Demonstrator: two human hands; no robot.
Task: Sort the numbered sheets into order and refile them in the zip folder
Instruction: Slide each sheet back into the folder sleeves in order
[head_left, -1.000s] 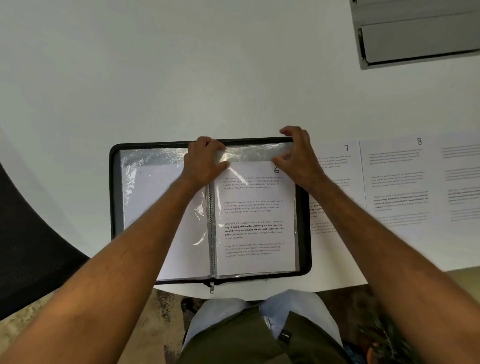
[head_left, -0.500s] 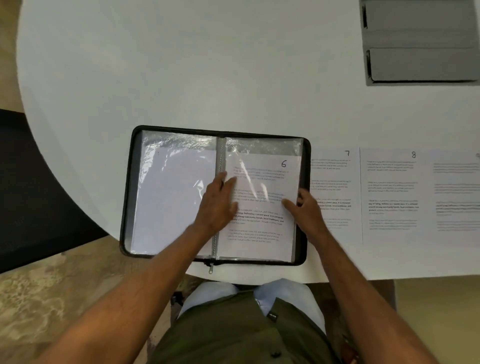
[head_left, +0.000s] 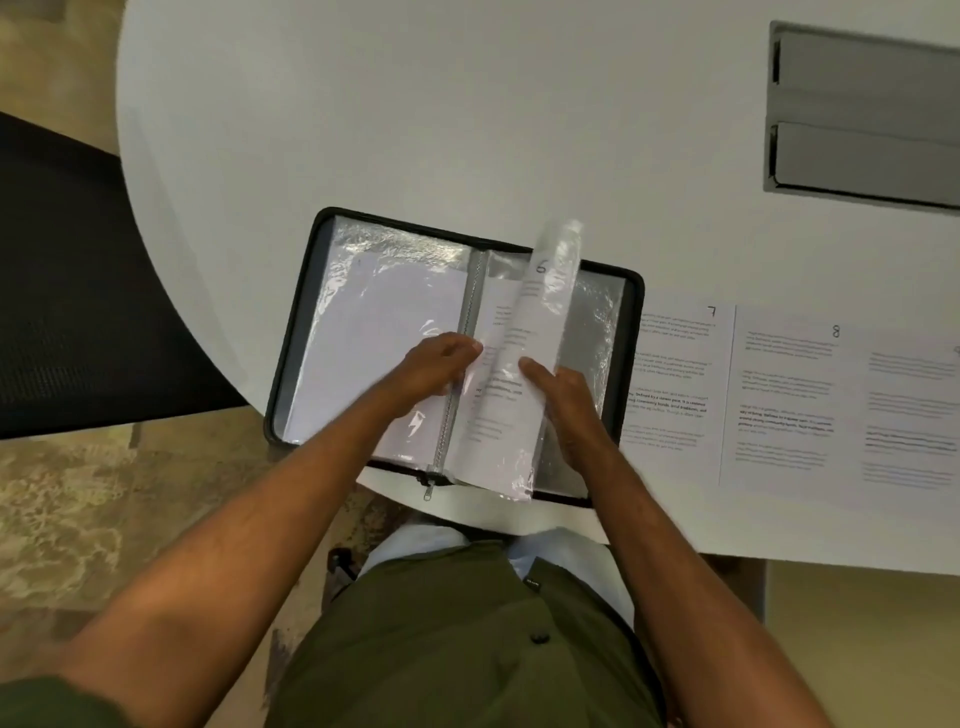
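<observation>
The black zip folder (head_left: 291, 358) lies open on the white table, its clear sleeves bound at a grey spine. My right hand (head_left: 563, 400) grips the outer edge of the sleeve holding sheet 6 (head_left: 511, 374) and lifts it up toward the spine, so it stands tilted. My left hand (head_left: 434, 364) rests at the spine, fingers touching the inner edge of that sleeve. An empty clear sleeve (head_left: 597, 332) shows underneath on the right. Sheet 7 (head_left: 675, 384) and sheet 8 (head_left: 789, 400) lie flat to the right of the folder, side by side.
Another printed sheet (head_left: 914, 421) lies right of sheet 8, partly cut off. A grey cable hatch (head_left: 862, 119) is set into the table at the back right. A black chair (head_left: 67, 280) stands left of the table. The table's front edge runs just below the folder.
The sleeve with sheet 6 lay flat on the right half; now my right hand has raised its outer edge toward the spine. My left hand stays at the spine.
</observation>
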